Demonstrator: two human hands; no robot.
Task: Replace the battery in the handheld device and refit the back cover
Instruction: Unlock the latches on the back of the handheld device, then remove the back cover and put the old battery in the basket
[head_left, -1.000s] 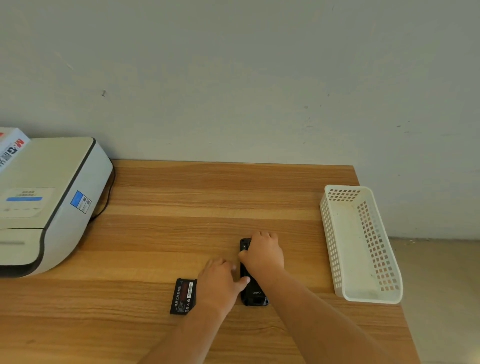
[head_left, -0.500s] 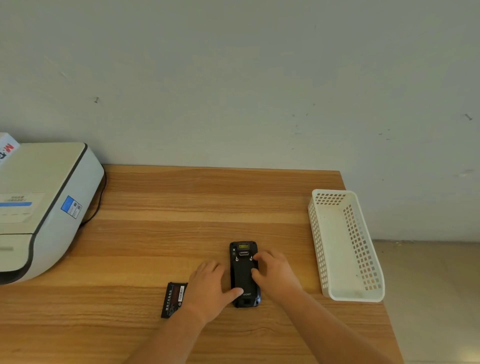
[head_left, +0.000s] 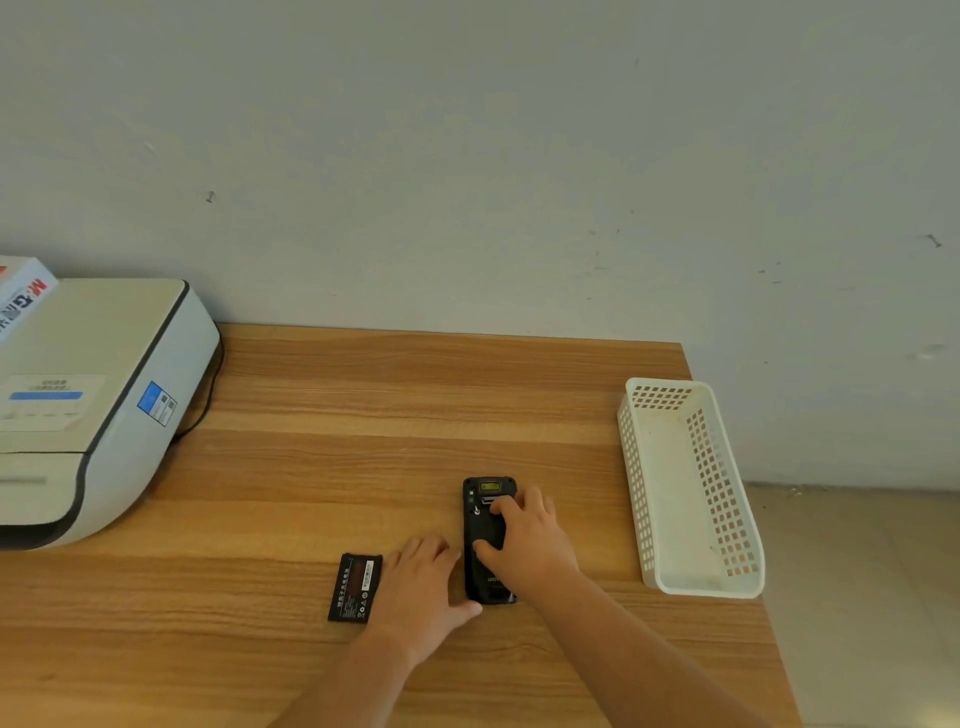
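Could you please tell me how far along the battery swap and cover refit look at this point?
Looks done: the back cover appears on the handheld device, lying face down on the table, and a loose battery, presumably the old one, lies beside it. In hand: the right hand presses the cover while the left hand steadies the device's edge. Left: confirming the cover is latched, which I cannot tell.

My left hand (head_left: 421, 592) lies flat, palm down, thumb stretched right. My right hand (head_left: 530, 545) arches, fingertips and thumb pressing down.
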